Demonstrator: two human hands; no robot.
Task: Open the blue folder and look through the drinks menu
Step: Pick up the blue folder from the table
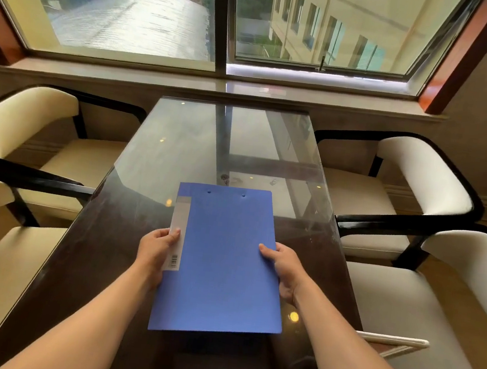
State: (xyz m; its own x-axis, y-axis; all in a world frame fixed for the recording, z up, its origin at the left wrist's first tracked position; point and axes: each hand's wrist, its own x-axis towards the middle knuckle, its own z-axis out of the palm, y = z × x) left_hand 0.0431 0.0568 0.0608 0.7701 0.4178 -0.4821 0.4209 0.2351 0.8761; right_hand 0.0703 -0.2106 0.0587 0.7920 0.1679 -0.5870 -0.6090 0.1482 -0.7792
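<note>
A closed blue folder [221,260] is held above the near half of the dark glass-topped table [197,148]. It has a grey label strip with a barcode along its left spine edge and two small rivets near its far edge. My left hand [156,250] grips the spine side, thumb on the label strip. My right hand [283,267] grips the right edge, thumb on the cover. The drinks menu inside is hidden by the shut cover.
Two cream padded chairs with black frames stand on the left [30,129] and two on the right [418,180] of the table. A stone window sill [217,85] and a large window lie beyond the far end. A white frame edge [394,342] shows near my right forearm.
</note>
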